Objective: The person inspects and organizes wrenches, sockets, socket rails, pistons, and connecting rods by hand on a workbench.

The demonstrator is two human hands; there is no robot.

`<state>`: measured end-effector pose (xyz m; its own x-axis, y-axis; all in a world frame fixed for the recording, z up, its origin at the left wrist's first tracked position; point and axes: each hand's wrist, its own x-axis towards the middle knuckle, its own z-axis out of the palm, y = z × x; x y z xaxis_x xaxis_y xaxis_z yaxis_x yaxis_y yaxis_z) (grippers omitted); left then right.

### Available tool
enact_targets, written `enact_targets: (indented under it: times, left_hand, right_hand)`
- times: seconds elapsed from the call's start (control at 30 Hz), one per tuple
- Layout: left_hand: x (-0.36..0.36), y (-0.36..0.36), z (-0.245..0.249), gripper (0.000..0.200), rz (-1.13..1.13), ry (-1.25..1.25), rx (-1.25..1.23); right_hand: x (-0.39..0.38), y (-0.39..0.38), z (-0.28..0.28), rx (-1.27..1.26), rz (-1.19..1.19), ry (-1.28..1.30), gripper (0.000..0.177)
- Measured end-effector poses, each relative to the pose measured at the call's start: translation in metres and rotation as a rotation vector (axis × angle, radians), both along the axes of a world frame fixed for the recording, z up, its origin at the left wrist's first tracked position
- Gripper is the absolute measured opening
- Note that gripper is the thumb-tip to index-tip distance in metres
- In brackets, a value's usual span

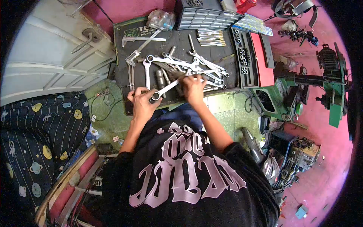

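Observation:
My left hand (143,103) is closed near the front edge of the bench, its fingers at the ring end of a combination wrench (166,89). That wrench slants up to the right, and its far end reaches my right hand (194,89). My right hand has bent fingers and seems to touch a dark cloth-like thing that is blurred. Behind both hands lies a pile of shiny wrenches (210,65). Sockets (160,78) stand beside the pile. Another wrench (147,75) lies upright in view to the left, near a caliper (134,56).
A parts cabinet (206,19) stands at the back, with a row of bits (211,37) before it. An open socket case (262,56) borders the right side. A plastic bag (161,19) lies at the back left. A green machine (335,113) is far right.

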<state>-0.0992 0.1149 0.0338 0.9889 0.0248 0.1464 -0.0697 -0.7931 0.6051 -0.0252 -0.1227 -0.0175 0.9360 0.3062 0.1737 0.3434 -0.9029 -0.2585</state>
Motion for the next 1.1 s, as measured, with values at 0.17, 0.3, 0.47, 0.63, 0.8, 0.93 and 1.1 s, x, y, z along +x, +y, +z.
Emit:
enact_targets:
  times: [0.17,0.3,0.47,0.63,0.8,0.93,1.1]
  left_hand:
    - [0.002,-0.002,0.004,0.04,-0.02,-0.014,-0.021]
    - [0.005,-0.003,0.006,0.04,0.005,0.001,-0.025]
    - [0.003,0.003,-0.004,0.041,-0.019,-0.012,0.016]
    - [-0.003,0.002,-0.001,0.04,-0.032,0.0,0.0]
    - [0.001,-0.001,0.005,0.04,-0.043,-0.006,-0.025]
    - [0.001,-0.001,0.005,0.039,-0.023,-0.01,-0.022]
    - [-0.003,0.002,-0.001,0.039,-0.028,-0.031,-0.003]
  right_hand:
    - [0.028,-0.023,-0.015,0.004,-0.132,0.085,0.032]
    - [-0.007,0.024,0.019,0.062,0.083,0.129,0.036]
    - [-0.044,0.063,0.045,0.326,0.337,0.032,0.031]
    - [-0.002,0.009,0.001,0.077,0.057,0.019,0.039]
    - [0.025,-0.019,-0.012,0.001,-0.085,0.046,0.033]
    - [-0.006,0.016,0.017,0.018,0.101,0.064,0.035]
    - [-0.052,0.048,0.041,0.26,0.302,0.037,0.032]
